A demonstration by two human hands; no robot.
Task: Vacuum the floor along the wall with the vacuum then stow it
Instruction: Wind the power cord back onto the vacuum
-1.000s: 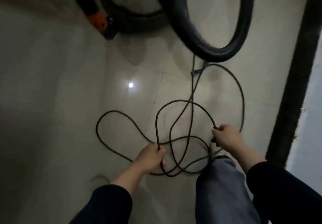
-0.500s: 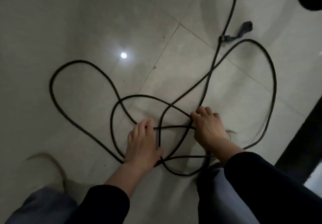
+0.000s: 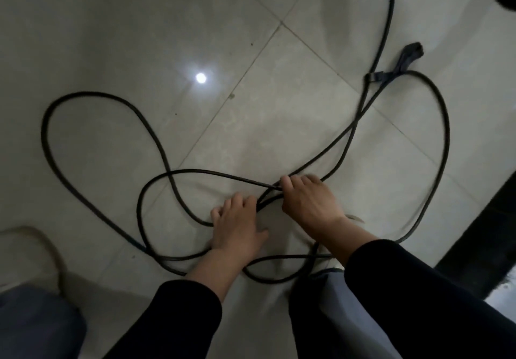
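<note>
On glossy grey tile floor (image 3: 111, 37), black cord (image 3: 206, 171) looped; left hand (image 3: 237, 230) flat, right hand (image 3: 310, 205) gripping cord

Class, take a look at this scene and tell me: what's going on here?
A person bends over a tiled floor, sorting a black power cord that lies in loose, crossing loops. The right hand grips it where strands cross; the left hand lies on the loops beside it. The plug rests on the floor, farther off.

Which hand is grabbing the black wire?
The right hand: its fingers curl round the black wire where strands cross. The left hand just lies flat, fingers straight.
</note>
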